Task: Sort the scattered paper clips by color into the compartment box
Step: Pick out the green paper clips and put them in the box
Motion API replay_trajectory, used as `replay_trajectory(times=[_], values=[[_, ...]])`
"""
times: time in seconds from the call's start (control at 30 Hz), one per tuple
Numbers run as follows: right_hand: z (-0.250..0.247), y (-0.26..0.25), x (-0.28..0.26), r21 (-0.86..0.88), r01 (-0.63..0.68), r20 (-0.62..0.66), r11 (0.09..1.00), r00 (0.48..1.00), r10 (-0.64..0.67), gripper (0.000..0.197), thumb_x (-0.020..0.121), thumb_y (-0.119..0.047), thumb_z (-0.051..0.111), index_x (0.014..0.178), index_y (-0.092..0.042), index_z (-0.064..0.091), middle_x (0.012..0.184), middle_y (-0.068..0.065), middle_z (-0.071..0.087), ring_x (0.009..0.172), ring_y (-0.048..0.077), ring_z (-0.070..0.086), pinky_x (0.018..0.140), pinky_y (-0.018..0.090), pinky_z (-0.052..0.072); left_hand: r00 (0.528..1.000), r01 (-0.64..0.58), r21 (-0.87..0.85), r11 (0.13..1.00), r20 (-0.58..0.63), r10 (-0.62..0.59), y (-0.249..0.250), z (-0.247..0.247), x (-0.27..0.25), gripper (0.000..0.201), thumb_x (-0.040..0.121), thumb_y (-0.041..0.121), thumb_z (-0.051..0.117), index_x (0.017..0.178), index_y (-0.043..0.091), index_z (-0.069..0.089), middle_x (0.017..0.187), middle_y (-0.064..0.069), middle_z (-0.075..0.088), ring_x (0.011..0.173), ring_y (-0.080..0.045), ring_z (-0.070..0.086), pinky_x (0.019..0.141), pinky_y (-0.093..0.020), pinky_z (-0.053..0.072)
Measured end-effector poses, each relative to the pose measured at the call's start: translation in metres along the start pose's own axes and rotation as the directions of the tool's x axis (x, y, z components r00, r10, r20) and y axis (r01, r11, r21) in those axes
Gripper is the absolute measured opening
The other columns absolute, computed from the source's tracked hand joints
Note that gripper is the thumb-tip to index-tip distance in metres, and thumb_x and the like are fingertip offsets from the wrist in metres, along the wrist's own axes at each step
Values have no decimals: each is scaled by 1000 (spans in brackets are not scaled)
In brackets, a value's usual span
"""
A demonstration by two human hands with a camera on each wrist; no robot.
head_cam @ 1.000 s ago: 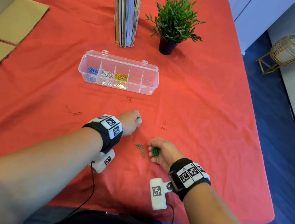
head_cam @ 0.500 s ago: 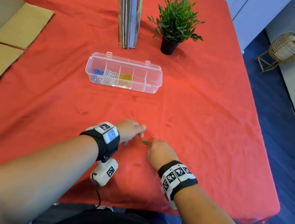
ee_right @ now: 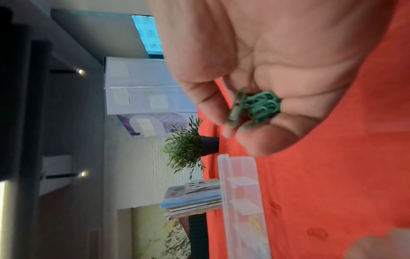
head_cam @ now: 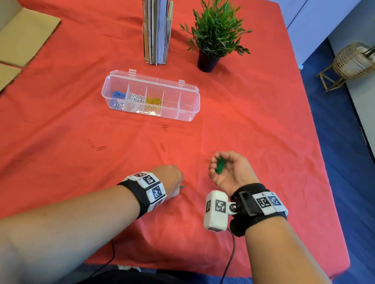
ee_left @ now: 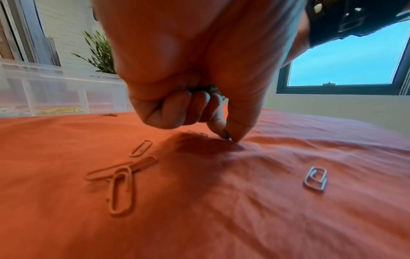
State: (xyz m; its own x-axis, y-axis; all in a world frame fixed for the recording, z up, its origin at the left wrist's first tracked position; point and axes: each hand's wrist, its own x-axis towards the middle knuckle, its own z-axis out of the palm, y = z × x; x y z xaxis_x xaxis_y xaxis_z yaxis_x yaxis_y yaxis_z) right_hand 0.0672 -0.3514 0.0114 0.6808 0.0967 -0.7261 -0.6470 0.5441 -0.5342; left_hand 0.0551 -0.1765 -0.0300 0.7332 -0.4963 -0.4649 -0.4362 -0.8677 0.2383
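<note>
My right hand is turned palm up above the red cloth, its fingers curled round a bunch of green paper clips; the right wrist view shows the green clips bunched against the fingers. My left hand is low on the cloth, thumb and forefinger pinching a green clip. In the left wrist view the left hand's other fingers are curled in. The clear compartment box stands open farther back, with blue, white and yellow clips in its three left compartments.
Red clips lie scattered on the red tablecloth, hard to see against it; several red clips and a grey clip lie by my left hand. Upright books and a potted plant stand behind the box. Cardboard lies at the left.
My right hand has turned palm up and lifted to the right, showing the green clips. My left hand has dropped back toward me onto a green clip.
</note>
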Motion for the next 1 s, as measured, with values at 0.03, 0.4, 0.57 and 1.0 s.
replay_trajectory(times=[0.03,0.4,0.57,1.0], values=[[3,-1,5,25,10,-24,1000,1000,-9,13,81,-9,44,75,-9,56,61,6,57,50,15,55,46,21,51,1000,4,-33,999,13,-3,-1,-4,-3,24,87,18,49,98,9,68,109,-12,66,101,-31,63,80,-35,50],[101,-30,52,-245,46,10,968,999,-45,34,91,12,23,83,3,55,83,14,49,73,20,51,67,30,53,959,194,-522,831,-79,-273,-97,-111,-15,22,78,34,68,89,15,73,82,-2,66,77,-17,58,71,-27,45],[155,-56,78,-369,150,13,917,988,-156,30,92,11,26,80,2,52,83,13,46,72,23,50,58,33,53,918,267,-617,740,-71,-390,-120,-130,-11,23,77,37,68,87,17,70,67,-2,55,54,-17,47,50,-21,39],[137,-71,103,-473,203,-2,857,973,-231,36,95,-2,32,126,1,50,98,10,58,86,20,56,78,32,47,860,356,-573,739,-108,-498,-116,-156,53,40,77,27,64,49,15,38,53,-5,35,56,-24,35,53,-25,30]])
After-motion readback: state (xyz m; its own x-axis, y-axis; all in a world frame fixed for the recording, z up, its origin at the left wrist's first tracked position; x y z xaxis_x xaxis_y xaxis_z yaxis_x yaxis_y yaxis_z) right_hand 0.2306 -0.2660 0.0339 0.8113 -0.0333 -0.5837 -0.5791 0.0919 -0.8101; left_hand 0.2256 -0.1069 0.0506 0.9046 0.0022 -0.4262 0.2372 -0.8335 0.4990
